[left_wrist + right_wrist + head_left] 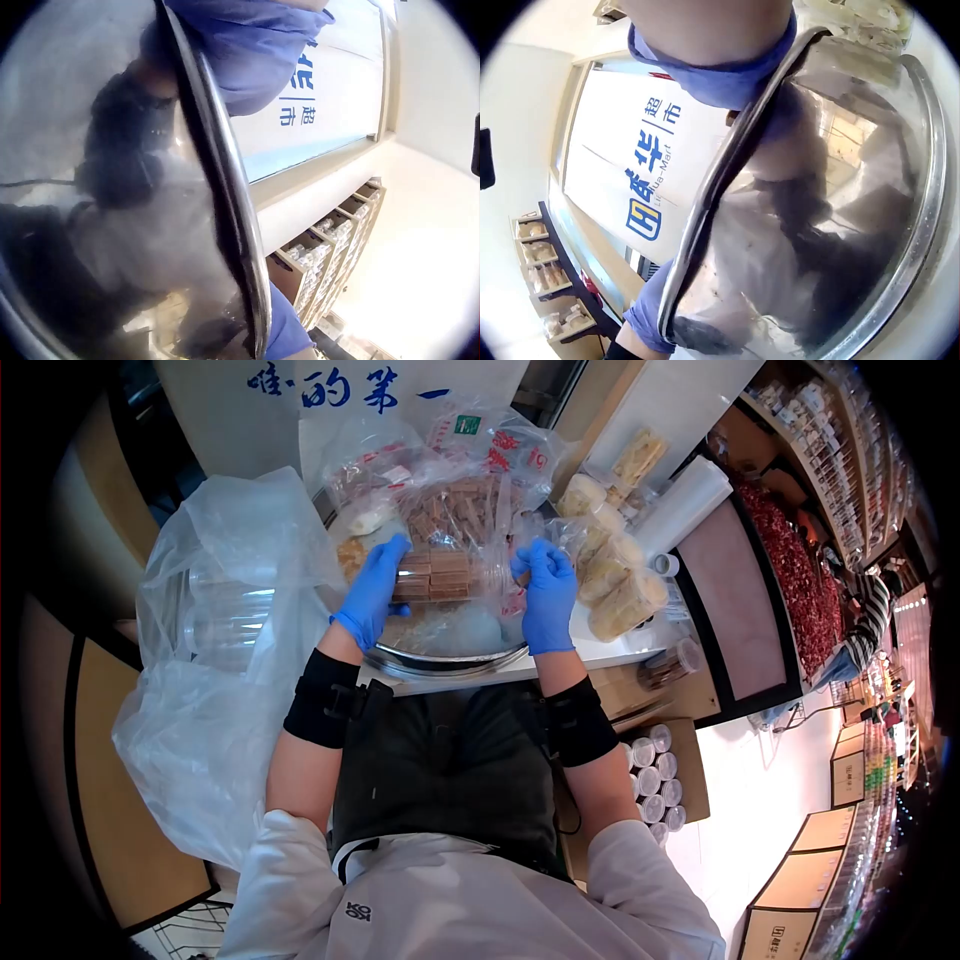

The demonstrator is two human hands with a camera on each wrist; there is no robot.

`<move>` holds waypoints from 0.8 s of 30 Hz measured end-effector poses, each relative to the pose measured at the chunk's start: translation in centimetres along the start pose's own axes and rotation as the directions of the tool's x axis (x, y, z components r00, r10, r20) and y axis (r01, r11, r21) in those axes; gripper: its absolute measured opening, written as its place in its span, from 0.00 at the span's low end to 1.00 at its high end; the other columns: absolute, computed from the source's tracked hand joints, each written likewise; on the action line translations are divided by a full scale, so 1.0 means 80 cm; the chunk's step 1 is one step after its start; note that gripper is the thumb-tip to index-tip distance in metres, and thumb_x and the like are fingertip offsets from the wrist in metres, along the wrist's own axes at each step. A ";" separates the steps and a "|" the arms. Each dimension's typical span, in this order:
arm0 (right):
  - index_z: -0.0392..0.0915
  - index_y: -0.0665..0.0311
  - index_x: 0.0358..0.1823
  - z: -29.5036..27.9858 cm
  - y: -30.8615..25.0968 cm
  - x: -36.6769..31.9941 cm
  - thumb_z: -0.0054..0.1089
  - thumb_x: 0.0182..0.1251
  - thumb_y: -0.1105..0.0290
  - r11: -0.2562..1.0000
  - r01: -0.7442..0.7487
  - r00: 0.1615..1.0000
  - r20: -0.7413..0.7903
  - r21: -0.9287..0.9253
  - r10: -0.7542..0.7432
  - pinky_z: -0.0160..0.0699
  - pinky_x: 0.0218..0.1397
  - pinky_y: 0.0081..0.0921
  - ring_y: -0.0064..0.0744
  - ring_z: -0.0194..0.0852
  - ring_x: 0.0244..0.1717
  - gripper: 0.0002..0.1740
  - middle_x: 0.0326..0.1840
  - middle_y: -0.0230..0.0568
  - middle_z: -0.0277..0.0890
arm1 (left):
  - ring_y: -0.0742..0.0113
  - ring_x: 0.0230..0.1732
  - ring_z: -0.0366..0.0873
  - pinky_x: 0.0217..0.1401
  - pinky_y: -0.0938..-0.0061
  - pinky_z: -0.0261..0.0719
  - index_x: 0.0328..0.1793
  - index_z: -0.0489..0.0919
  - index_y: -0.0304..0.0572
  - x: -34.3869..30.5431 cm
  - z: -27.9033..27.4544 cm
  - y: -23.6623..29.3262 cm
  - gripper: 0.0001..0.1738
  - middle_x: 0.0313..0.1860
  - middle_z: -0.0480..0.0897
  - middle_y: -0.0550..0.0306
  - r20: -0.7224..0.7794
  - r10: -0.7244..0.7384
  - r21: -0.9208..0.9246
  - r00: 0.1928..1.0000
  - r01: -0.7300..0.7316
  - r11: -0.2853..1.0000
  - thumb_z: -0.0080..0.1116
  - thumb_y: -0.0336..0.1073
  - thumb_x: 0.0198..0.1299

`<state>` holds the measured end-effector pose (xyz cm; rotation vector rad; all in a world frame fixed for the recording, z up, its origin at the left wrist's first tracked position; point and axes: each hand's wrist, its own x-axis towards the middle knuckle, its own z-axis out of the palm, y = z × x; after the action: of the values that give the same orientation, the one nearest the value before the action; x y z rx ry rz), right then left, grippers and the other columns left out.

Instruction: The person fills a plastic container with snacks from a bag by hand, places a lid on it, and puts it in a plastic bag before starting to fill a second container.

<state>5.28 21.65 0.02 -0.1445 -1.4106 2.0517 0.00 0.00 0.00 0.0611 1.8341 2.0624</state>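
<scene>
In the head view, my blue-gloved left hand (374,592) grips a clear plastic jar (440,576) lying on its side, with neat rows of brown bars inside. My right hand (549,598), also gloved in blue, is at the jar's right end with its fingers bent; I cannot tell whether they pinch anything. Beneath both hands is a wide metal basin (450,664). Loose brown bars (452,510) lie in clear plastic in its far part. Both wrist views are mostly filled by the basin's shiny wall (142,232), (780,262), which hides the fingers.
Jars of pale yellow pieces (628,610) stand to the right of the basin, near a roll of clear bags (685,505). At left, a large plastic bag (235,530) holds clear empty jars. A carton of lidded tubs (655,775) sits low at right. Red goods (790,580) fill a display beyond.
</scene>
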 end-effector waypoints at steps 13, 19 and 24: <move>0.73 0.64 0.43 -0.005 -0.004 0.001 0.47 0.71 0.51 0.959 -0.264 0.964 -0.014 -0.100 0.264 0.64 0.22 0.17 0.21 0.68 0.20 0.21 0.24 0.32 0.72 | 0.70 0.37 0.73 0.28 0.74 0.71 0.51 0.75 0.57 -0.001 -0.005 0.003 0.28 0.42 0.77 0.63 -0.071 -0.022 -0.174 0.997 0.010 0.985 0.40 0.67 0.61; 0.70 0.66 0.51 -0.010 0.000 0.003 0.49 0.71 0.59 0.971 -0.215 0.972 0.122 0.108 0.202 0.75 0.40 0.24 0.26 0.75 0.41 0.17 0.40 0.38 0.75 | 0.70 0.40 0.73 0.27 0.75 0.71 0.53 0.73 0.55 -0.012 0.002 0.006 0.28 0.44 0.75 0.62 -0.154 0.068 -0.063 0.986 -0.079 0.995 0.42 0.65 0.61; 0.66 0.66 0.55 -0.005 -0.002 -0.006 0.53 0.69 0.68 0.972 -0.143 0.969 0.225 0.189 0.099 0.78 0.50 0.29 0.30 0.74 0.49 0.17 0.45 0.43 0.74 | 0.70 0.40 0.73 0.27 0.75 0.72 0.53 0.73 0.54 -0.006 -0.002 0.004 0.28 0.44 0.76 0.61 -0.106 0.036 -0.169 0.994 -0.054 0.984 0.42 0.65 0.61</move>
<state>5.93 21.73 -0.13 0.0823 -1.3326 2.3581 0.29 -0.31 0.42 -0.0510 1.7187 2.2860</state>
